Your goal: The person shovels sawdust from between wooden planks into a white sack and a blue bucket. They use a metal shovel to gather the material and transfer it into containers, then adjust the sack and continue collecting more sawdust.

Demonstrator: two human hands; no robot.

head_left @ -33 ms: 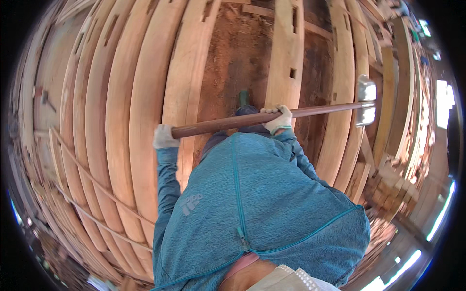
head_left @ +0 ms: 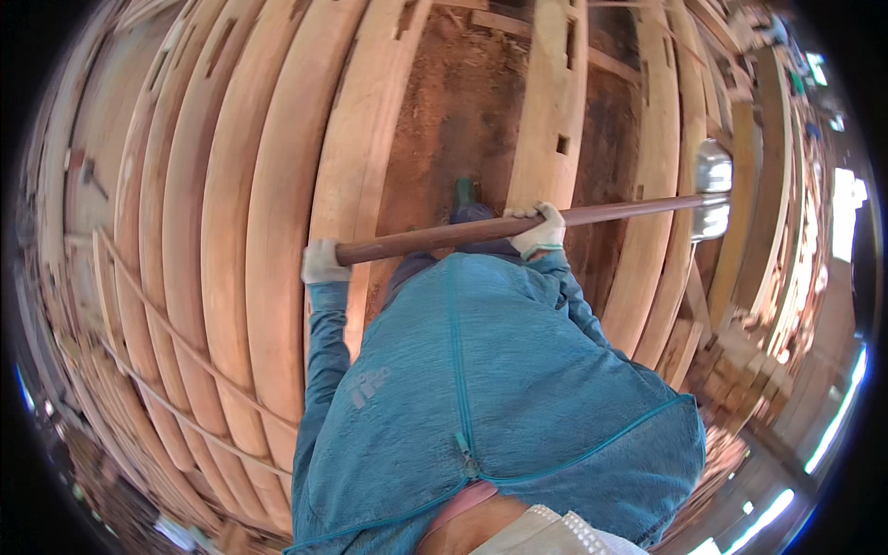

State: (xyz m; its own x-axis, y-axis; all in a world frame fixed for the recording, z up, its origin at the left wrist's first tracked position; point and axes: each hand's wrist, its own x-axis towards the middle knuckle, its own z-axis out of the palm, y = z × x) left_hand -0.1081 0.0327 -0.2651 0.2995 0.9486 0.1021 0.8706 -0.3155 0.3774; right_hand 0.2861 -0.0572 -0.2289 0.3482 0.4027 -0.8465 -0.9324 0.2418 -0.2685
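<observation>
Sledgehammer (head_left: 555, 220): long reddish-brown wooden shaft with a dull metal head (head_left: 712, 190), held nearly level across the body, the head out to the person's right, over the planks there.

Left hand (head_left: 322, 262): in a white work glove, closed round the butt end of the shaft, apparently to anchor and steer it.

Right hand (head_left: 539, 231): white glove, fingers wrapped over the shaft near its middle, nearer the head; by its place it seems to bear most of the weight. The hands sit well apart, a spread that looks suited to keeping a heavy head in check.

Planks (head_left: 268, 203): pale, long wooden boards laid side by side, running away from the person; several carry rectangular cut slots (head_left: 562, 144). They bend toward the rim only through the lens.

Gap (head_left: 453, 111): a strip of reddish-brown ground with wood scraps, bare between the boards, directly ahead of the person.

Foot (head_left: 465, 192): a green shoe tip shows just beyond the shaft, on the ground strip.

Jacket (head_left: 481, 388): teal, zipped, filling the lower middle of the view.
</observation>
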